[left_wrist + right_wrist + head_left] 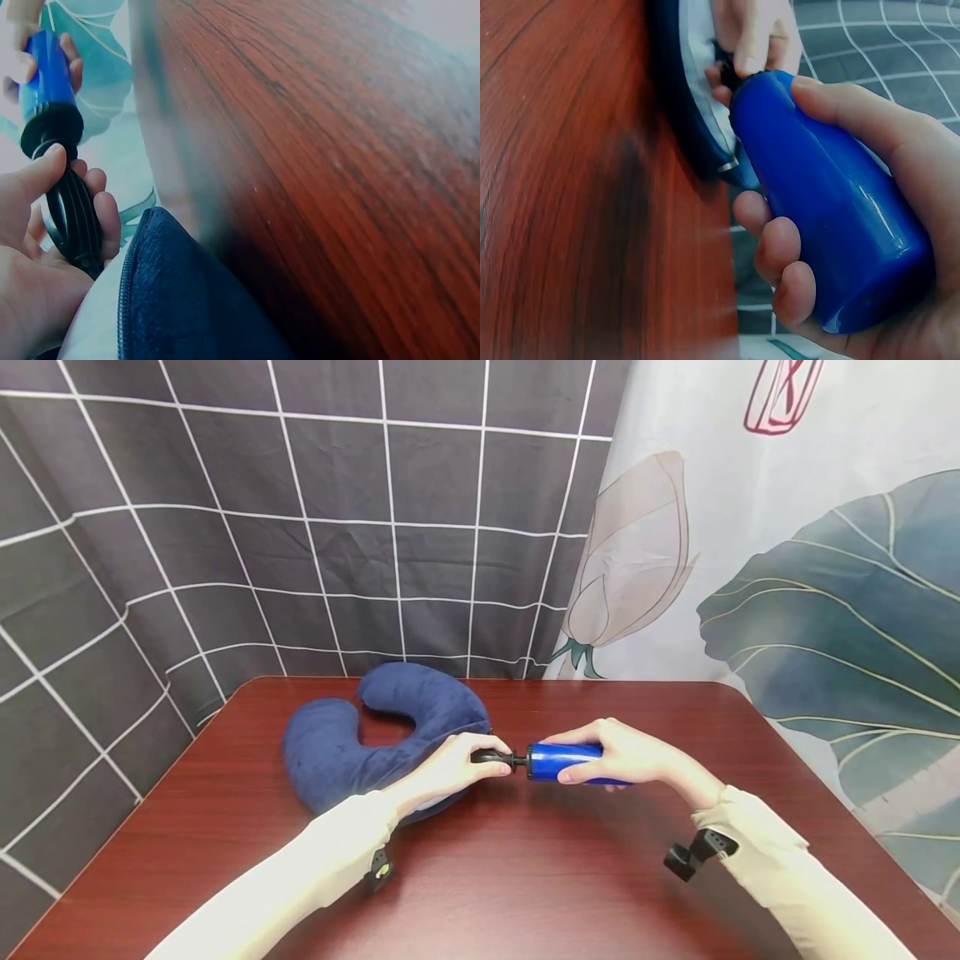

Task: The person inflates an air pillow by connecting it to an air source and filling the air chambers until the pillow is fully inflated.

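A hand pump with a blue barrel (551, 762) and a black ribbed handle (73, 212) is held level in front of the pillow. My left hand (450, 768) grips the handle, thumb on one side and fingers curled behind. My right hand (618, 756) wraps round the barrel (832, 202), its thumb along the top. A short black rod (521, 761) shows between handle and barrel. Just behind my left hand lies a navy U-shaped neck pillow (330, 752), partly covered by that hand. Its zipper (127, 300) edges a white lining (697, 67).
The pump and pillow are over a reddish-brown wooden table (487, 893). A dark grid-patterned curtain (337, 468) hangs behind and to the left. To the right hangs a white curtain (697, 410) with flower and leaf prints.
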`<state>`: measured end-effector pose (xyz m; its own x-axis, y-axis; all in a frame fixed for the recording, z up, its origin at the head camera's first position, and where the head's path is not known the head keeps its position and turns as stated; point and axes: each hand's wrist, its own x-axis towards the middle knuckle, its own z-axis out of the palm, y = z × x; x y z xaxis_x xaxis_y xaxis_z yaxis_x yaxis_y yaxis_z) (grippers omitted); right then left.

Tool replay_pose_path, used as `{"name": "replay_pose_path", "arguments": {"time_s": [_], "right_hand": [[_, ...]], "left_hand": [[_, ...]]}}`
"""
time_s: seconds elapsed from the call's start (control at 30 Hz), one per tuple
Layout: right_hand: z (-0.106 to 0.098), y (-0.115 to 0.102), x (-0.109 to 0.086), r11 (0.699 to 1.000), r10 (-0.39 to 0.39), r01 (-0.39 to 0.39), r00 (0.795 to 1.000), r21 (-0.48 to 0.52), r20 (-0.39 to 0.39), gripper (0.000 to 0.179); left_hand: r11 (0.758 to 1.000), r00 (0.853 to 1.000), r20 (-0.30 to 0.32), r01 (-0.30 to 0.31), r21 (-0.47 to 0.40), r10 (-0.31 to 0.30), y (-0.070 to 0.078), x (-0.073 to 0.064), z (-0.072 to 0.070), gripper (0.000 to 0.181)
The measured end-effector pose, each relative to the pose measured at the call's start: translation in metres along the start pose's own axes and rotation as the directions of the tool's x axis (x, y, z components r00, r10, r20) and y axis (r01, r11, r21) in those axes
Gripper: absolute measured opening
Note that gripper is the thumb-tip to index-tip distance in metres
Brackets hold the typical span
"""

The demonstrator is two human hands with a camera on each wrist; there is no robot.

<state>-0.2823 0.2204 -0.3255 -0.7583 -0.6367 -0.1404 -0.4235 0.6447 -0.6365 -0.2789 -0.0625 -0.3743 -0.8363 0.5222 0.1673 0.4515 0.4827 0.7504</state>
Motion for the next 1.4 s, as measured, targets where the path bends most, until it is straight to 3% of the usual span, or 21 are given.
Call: {"name": "replay_pose_path", "arguments": {"time_s": [0.17, 0.37, 0.8, 1.07, 1.23, 1.4], "right_hand": [[0.007, -0.006, 0.009, 1.000, -0.006, 0.006, 1.000, -0.008, -0.012, 0.055], [0.004, -0.006, 0.001, 1.000, -0.005, 0.005, 1.000, -0.024, -0.007, 0.058], [-0.025, 0.017, -0.049, 0.999, -0.018, 0.017, 1.000, -0.044, -0.021, 0.058], [-0.040, 0.028, -0.078, 0.999, 0.036, -0.038, 0.998, -0.038, -0.047, 0.058], [-0.039, 0.028, -0.076, 0.999, 0.023, -0.024, 0.999, -0.023, -0.049, 0.057], [-0.032, 0.024, -0.060, 1.000, 0.003, -0.003, 0.999, -0.014, -0.051, 0.056]], "left_hand": [[1.000, 1.000, -0.004, 0.002, 0.003, -0.002, 0.000, 0.000, 0.000, 0.019], [1.000, 1.000, -0.003, 0.003, 0.027, -0.003, 0.003, -0.001, -0.002, 0.017], [0.998, 0.999, -0.030, -0.012, 0.066, 0.014, 0.002, -0.001, -0.003, 0.016], [0.999, 0.999, -0.041, 0.006, 0.051, -0.003, 0.003, -0.001, -0.003, 0.017], [1.000, 0.999, -0.037, 0.028, 0.014, -0.028, 0.004, -0.002, -0.003, 0.016], [0.999, 0.998, -0.038, 0.041, -0.036, -0.042, 0.003, -0.001, -0.002, 0.015]]}}
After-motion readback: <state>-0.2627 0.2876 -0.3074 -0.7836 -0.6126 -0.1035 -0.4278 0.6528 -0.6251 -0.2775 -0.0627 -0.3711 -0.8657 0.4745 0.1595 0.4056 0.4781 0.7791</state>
